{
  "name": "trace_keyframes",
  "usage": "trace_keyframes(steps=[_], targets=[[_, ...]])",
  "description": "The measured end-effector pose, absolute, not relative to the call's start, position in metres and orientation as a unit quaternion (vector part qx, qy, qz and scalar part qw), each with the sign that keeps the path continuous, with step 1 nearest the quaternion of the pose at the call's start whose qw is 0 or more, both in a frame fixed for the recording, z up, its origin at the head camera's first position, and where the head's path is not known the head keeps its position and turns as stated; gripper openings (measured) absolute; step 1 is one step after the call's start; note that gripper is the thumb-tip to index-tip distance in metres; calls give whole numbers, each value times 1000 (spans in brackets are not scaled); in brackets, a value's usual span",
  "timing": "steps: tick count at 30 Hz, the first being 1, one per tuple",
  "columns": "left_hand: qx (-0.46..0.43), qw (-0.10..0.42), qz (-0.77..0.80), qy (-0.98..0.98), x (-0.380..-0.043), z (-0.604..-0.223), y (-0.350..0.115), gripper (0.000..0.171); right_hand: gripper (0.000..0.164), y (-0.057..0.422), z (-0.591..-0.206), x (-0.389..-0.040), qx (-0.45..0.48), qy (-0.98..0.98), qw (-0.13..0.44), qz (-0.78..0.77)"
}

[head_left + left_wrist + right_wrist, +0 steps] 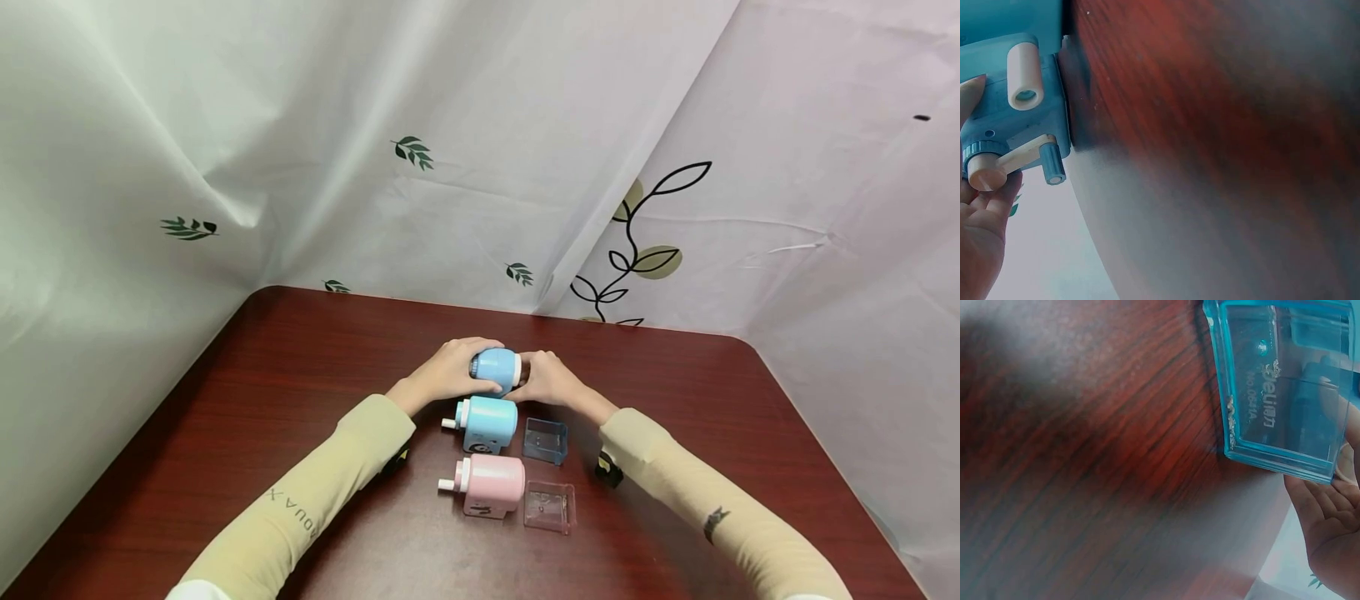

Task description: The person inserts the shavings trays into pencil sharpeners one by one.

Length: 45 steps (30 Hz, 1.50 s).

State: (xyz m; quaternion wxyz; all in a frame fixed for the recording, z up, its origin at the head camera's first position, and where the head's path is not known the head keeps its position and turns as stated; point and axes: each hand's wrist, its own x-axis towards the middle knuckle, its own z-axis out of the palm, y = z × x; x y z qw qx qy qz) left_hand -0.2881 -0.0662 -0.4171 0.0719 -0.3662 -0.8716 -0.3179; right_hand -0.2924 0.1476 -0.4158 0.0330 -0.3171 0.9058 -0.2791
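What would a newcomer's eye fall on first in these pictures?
First comes the blue crank pencil sharpener in the left hand, with the right hand at its white-rimmed end. Nearer the wearer, on the reddish-brown table, stand a light blue sharpener and a pink sharpener, with a translucent blue drawer and a pink drawer to their right.

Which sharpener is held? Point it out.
The farther blue sharpener, in the left hand; the nearer blue sharpener and pink sharpener stand on the table, unheld.
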Motion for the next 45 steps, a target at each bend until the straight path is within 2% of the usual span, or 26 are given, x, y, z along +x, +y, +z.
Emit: trace_keyframes(steps=[21,31,45], targets=[[-367,78,-316,-871,-288,-418,-66,65,52,147,-414,-295,-332,911,46,-242],[-365,82,-319,-871,-288,-418,-66,66,54,146,-416,-293,-341,913,30,-220],[-373,67,-311,-872,-290,-415,-67,67,54,144,-412,-295,-325,920,56,-210]])
